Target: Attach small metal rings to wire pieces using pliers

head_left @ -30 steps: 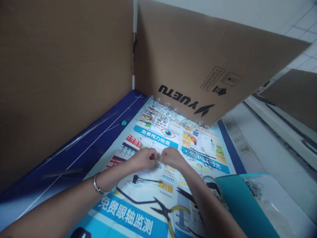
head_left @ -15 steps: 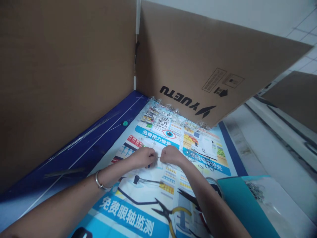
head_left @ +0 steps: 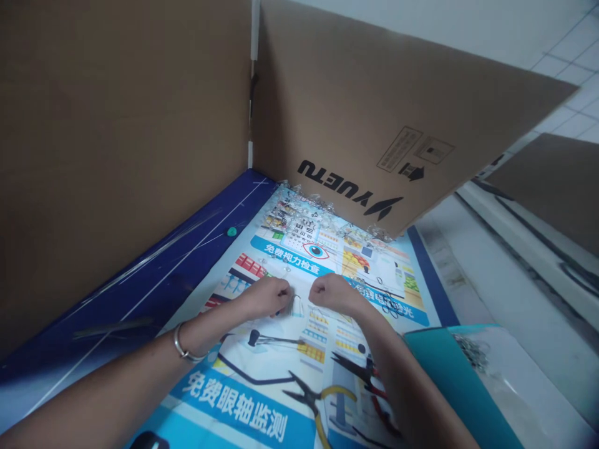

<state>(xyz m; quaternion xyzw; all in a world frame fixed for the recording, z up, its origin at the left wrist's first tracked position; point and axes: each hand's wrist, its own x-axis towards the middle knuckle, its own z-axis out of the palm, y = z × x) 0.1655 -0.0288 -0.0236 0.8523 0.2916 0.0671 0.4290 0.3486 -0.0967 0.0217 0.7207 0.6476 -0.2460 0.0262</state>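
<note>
Over the printed sheet, my left hand (head_left: pixel 269 297) is closed, its fingers pinched together. A thin wire (head_left: pixel 298 304) curves out beside its fingertips. Just to the right, my right hand (head_left: pixel 333 294) is also closed, knuckles up, with a narrow gap between the two hands. Its fingertips are mostly hidden, and whatever lies in them is too fine to make out. Nearer to me lie pliers with yellow handles (head_left: pixel 306 394), jaws apart. A red-handled pair of pliers (head_left: pixel 369 376) rests close to my right forearm, partly covered by it.
Tall cardboard panels (head_left: pixel 374 112) stand at the left and back. Clear and wire pieces (head_left: pixel 318 209) line the back of the printed sheet (head_left: pixel 224 399). Dark loops (head_left: pixel 390 305) lie at the right. A teal box (head_left: pixel 453 380) holds metal bits, and long thin wires (head_left: pixel 154 252) lie left.
My hands have drawn slightly apart, widening the gap between them. The whole view has shifted a little, and more of the red-handled pliers shows beside my right forearm.
</note>
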